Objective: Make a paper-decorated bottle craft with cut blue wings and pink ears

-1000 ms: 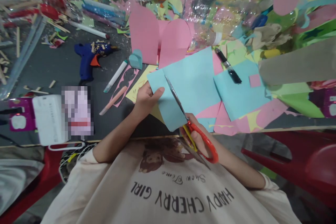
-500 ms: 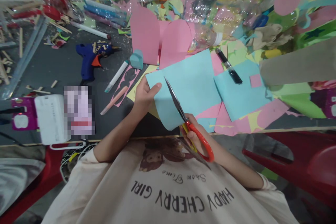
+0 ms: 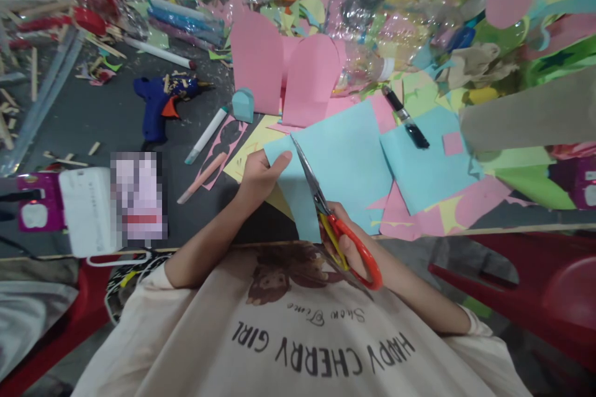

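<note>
My left hand (image 3: 261,177) pinches the left edge of a light blue paper sheet (image 3: 347,161), thumb on top. My right hand (image 3: 347,242) grips red-handled scissors (image 3: 338,223), fingers through the loops. The blades lie across the blue sheet, pointing up and left toward my left thumb. The sheet hangs partly over the table's near edge, above my printed shirt.
Two arched pink paper pieces (image 3: 284,71) stand behind the sheet. A blue glue gun (image 3: 161,102), a white marker (image 3: 205,135), a black-handled brush (image 3: 405,118), another blue sheet (image 3: 431,164) and paper scraps crowd the dark table. A white device (image 3: 86,211) sits left, a red chair (image 3: 521,285) right.
The blue sheet has turned and slid slightly toward me, and the scissors have shifted a little left and down along it. My left hand keeps its pinch.
</note>
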Demonstrator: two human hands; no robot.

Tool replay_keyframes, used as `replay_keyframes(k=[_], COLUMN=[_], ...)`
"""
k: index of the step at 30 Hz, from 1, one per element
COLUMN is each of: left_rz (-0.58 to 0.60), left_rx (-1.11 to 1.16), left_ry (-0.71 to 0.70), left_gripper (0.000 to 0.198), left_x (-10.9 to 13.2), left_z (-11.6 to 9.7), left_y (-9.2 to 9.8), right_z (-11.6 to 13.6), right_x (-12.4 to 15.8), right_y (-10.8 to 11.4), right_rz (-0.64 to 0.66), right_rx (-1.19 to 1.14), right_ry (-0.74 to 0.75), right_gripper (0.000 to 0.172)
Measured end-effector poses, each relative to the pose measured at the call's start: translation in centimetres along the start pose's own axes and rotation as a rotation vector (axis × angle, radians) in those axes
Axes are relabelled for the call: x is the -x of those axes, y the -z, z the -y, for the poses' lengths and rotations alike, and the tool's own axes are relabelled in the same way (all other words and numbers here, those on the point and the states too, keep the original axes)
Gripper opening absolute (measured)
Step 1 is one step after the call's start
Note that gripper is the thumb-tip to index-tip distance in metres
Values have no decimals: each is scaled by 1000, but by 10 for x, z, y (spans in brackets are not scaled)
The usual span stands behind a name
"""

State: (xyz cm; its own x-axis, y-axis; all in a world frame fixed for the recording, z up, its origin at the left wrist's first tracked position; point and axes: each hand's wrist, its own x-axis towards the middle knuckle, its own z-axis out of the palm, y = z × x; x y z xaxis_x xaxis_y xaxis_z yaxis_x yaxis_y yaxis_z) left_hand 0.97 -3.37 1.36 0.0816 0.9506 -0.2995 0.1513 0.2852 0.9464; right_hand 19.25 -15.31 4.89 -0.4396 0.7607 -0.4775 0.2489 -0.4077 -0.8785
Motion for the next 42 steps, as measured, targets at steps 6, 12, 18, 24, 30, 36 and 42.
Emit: replay_keyframes(k=[6, 12, 18, 24, 30, 36, 42], left_rz=[35, 41, 38, 30, -26, -58, -56], left_rx=[14, -4, 4, 29, 95, 109, 133], left_ry=[-31, -45, -39, -29, -47, -82, -66], left_gripper=[37, 39, 37, 38, 45, 53, 50], left_x=[-2, -4, -4, -4, -6, -11, -13], left_z=[1, 3, 3, 4, 6, 13, 17], left_y=[0, 0, 0, 0, 2, 6, 5], right_z=[-5, -15, -22, -23, -18, 2, 5], right_x=[-5, -6, -7, -10, -1, 32, 34], right_y=[-4, -7, -9, -10, -4, 38, 93], right_rz=[-71, -59, -94, -106, -75, -417, -637], right_rx=[-6, -85, -124, -201, -387, 114, 837], right_ry=[-21, -5, -3, 14, 51, -79, -123], right_gripper=[75, 70, 63, 62, 56, 34, 37])
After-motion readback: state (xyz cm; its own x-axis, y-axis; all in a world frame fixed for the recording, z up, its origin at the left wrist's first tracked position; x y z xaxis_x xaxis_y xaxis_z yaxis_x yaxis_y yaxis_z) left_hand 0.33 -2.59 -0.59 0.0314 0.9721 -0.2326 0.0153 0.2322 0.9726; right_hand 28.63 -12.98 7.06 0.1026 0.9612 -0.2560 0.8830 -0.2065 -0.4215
